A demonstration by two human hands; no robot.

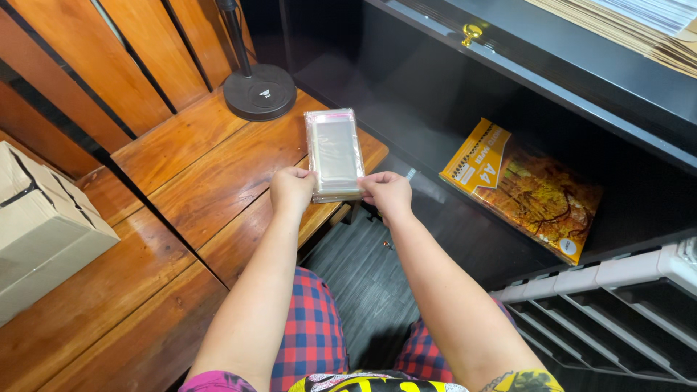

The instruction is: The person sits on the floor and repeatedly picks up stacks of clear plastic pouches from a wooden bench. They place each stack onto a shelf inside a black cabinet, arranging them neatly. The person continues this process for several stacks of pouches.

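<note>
Head view: both hands meet at the near end of a stack of clear plastic sleeves (334,154), a flat, narrow packet with a thin pink strip along its far edge. The packet lies on the wooden counter (218,174), close to the counter's right-hand edge, and its long axis runs straight away from the person, tilted only slightly. The left hand (292,190) is closed on the near left corner, fingers curled under and thumb on top; the right hand (387,192) pinches the near right corner in the same way. Neither hand is nearer than the other: they sit level, one on each side of the short near edge, so the bulk of the packet reaches forward beyond the fingertips. Whether the near end is lifted off the wood or rests on it, I cannot tell.

Past the far end of the packet stands a round black stand base (259,91) with its pole rising out of view. A cardboard box (43,232) sits well apart at the left. To the right, on a dark shelf (465,239) below the counter's level, a yellow pack of paper (523,189) lies flat.
</note>
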